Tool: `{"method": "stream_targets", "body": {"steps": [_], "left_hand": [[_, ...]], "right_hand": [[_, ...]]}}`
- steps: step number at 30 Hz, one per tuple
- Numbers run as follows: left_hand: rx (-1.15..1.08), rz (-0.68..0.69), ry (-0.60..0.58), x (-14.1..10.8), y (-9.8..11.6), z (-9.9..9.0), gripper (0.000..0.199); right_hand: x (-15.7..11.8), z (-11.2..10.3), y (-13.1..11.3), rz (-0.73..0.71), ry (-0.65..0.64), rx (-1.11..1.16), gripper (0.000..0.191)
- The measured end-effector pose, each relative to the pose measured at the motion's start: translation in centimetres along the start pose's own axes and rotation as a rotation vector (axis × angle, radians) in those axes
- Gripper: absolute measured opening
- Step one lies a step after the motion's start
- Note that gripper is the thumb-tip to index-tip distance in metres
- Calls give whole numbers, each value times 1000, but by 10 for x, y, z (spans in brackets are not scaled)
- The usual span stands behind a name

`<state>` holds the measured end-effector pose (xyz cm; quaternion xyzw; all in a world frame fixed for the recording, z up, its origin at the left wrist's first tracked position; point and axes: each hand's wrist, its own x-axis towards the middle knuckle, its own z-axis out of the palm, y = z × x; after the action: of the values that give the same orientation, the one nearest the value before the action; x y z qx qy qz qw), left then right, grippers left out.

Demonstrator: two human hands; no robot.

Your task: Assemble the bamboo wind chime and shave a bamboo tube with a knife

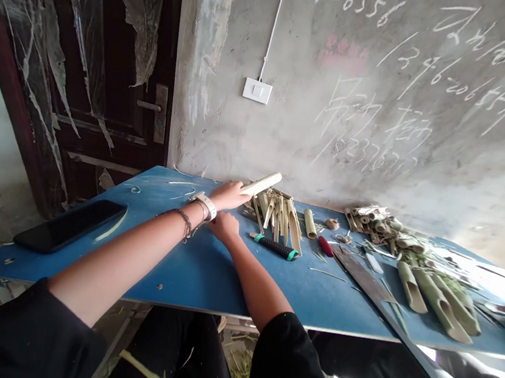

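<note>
My left hand (231, 196), with a watch on its wrist, grips a pale peeled bamboo piece (262, 184) that points up and to the right above the blue table. Just below and touching or very near it, my right hand (224, 227) is closed; its fingers are mostly hidden, and I cannot make out what they hold. To the right lie several split bamboo pieces (284, 214). In front of these rests a tool with a black, green-tipped handle (275, 247). A short bamboo tube (309, 223) stands or leans beyond the split pieces.
A black phone (70, 225) lies at the left of the blue table (172, 274). On the right are a red handle (325, 246), a long dark blade (373, 293) overhanging the front edge, scooped bamboo tubes (441, 304) and a bamboo pile (375, 222). A wall (287, 132) stands behind.
</note>
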<state>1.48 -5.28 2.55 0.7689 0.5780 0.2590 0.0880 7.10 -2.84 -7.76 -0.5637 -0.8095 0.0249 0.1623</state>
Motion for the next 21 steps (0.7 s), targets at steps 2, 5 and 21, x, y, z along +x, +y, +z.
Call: {"method": "stream_targets", "body": {"steps": [2,5,21], "left_hand": [[38,7,8,-1,0,0,35],[84,33,27,-2,-1,1,35],[150,119,153,-21,-9,-4,29]], "right_hand": [[0,0,0,0,-3,-10,27],[0,0,0,0,-6,-12,28],[-4,-2,-2,-10,-43,33,24]]}}
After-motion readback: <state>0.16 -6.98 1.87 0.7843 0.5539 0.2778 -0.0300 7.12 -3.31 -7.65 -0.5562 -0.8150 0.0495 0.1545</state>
